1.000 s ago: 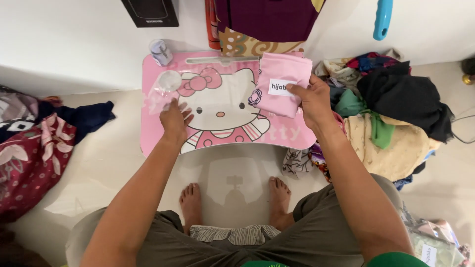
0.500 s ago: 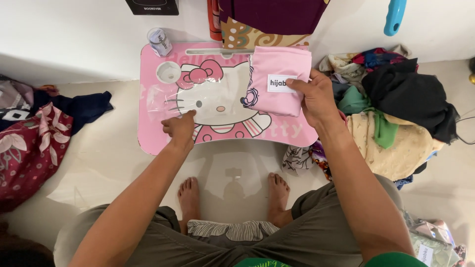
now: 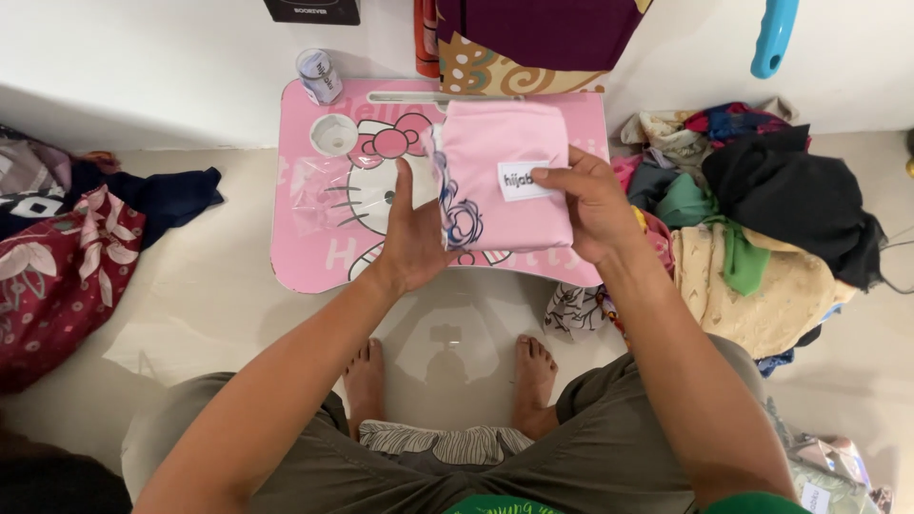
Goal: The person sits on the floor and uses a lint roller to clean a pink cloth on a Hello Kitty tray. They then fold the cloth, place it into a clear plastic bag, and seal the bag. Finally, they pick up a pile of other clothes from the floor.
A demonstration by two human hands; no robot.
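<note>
Head view, looking down past bent knees: shifted within the last second from the far right corner of the pink lap table [image 3: 305, 252] to its middle, the pink fabric packet [image 3: 495, 157], with its small white label, now gripped from both sides. Lifted off the tabletop where it lay flat a moment ago, the left hand [image 3: 411, 238] now closed on the packet's left edge, thumb pointing up along it, fingers hidden beneath. Clamped on the right edge, the right hand [image 3: 586, 205], fingers spread over the label's corner, thumb out of sight behind. Hard to say from this angle whether resting on the table or held just above it. In short: from a one-handed hold to a two-handed one, and from the table's corner to squarely in front of the body.

Counted in the same view: one packet, one lap table printed with a cartoon cat, one round cup recess [image 3: 333, 135] in its top, one small white roll [image 3: 319, 74] at its far left corner. Two bare feet [image 3: 367, 381] on the pale floor. One loose heap of mixed clothes [image 3: 762, 247] to the right, one dark red patterned cloth [image 3: 57, 276] to the left, one blue handle [image 3: 773, 36] hanging at the wall.
</note>
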